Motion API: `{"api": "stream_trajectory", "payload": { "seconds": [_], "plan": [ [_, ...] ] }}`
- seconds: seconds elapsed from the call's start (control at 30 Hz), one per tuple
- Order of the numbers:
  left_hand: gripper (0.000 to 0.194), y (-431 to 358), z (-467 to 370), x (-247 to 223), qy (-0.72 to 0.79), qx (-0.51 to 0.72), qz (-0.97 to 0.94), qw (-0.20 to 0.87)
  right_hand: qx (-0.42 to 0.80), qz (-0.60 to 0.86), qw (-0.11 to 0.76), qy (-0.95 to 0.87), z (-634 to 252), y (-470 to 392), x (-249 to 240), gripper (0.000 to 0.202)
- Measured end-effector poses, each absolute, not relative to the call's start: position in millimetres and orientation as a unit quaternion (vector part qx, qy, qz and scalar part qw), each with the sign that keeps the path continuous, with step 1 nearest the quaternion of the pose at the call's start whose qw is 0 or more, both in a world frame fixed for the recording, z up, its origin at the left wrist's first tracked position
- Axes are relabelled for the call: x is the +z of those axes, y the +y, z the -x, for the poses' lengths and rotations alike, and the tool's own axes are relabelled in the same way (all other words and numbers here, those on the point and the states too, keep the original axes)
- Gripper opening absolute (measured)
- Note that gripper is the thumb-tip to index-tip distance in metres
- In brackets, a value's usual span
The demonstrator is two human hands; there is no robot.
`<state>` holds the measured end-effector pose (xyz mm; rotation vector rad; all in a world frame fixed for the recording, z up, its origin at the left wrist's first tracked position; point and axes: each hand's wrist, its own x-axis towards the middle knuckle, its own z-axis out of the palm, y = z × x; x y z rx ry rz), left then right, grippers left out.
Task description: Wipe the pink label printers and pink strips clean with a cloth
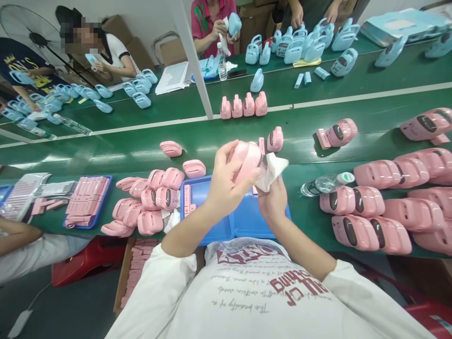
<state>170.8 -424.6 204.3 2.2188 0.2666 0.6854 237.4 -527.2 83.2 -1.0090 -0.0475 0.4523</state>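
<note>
My left hand (pixel 226 181) grips a pink plastic device (pixel 247 160) and holds it up over a blue tray (pixel 243 219). My right hand (pixel 272 200) pinches a white cloth (pixel 272 170) that is pressed against the right side of the device. Small pink parts (pixel 188 197) lie at the tray's left edge. A heap of pink devices (pixel 151 205) sits left of the tray. More pink devices (pixel 384 207) lie in rows on my right.
A clear water bottle (pixel 323 182) lies right of the tray. A green conveyor belt (pixel 141 141) carries pink units (pixel 243 106). Blue devices (pixel 303 44) crowd the far table, where other people work. A second blue tray (pixel 88 202) of pink pieces sits left, next to a co-worker's arm (pixel 21 235).
</note>
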Motion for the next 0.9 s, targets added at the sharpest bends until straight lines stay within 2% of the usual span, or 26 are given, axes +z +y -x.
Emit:
{"api": "stream_trajectory", "payload": {
  "seconds": [0.1,0.23,0.5,0.9],
  "plan": [
    [0.033,-431.6,-164.8,203.2,0.103,0.303,-0.876,0.362,0.346,0.369,0.858,0.085,-240.3,-525.7,102.1,0.020],
    [0.032,-440.6,-162.1,201.2,0.100,0.320,-0.870,0.361,0.437,0.338,0.831,0.068,-235.9,-525.8,109.5,0.024],
    [0.033,-458.2,-160.4,196.7,0.116,0.330,-0.845,0.405,0.420,0.403,0.800,-0.144,-220.8,-522.0,109.3,0.055],
    [0.035,-461.0,-153.1,190.2,0.128,0.275,-0.858,0.414,0.427,0.391,0.808,-0.107,-213.5,-527.7,106.2,0.049]
  ]
}}
